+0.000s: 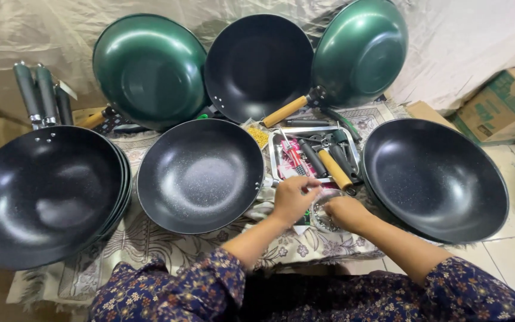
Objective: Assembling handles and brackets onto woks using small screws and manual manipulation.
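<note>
Both hands meet over a small clear bag (pixel 323 216) of what look like little metal parts, lying on the patterned floral cloth (pixel 150 244) just in front of the person. Left hand (pixel 294 197) shows a curled grip, fingertips pinched at the bag's upper edge; right hand (pixel 346 213) rests on the bag's right side with fingers bent, and whether it truly clasps the plastic or only presses it cannot be told from this view. The bag sits between the two hands, touching both, so neither is clearly nearer; it lies low and flat, with no obvious long axis.

Just beyond the hands stands a shallow metal tray (pixel 276 156) holding loose handles, among them a wooden-coloured handle (pixel 335 169) angled toward the hands, dark grey handles and some red-printed packets. A small packet of yellow bits (pixel 258 136) lies beside the tray's left corner.

Around this, black speckled woks are spread out: a middle wok (pixel 200 174) to the left of the hands, a right wok (pixel 435 179) close by the right forearm, and a stack of woks (pixel 43 194) at far left with grey handles. Propped behind are two green woks (pixel 150 70) and a dark one. A cardboard box (pixel 502 104) stands at the far right on the tiled floor.
</note>
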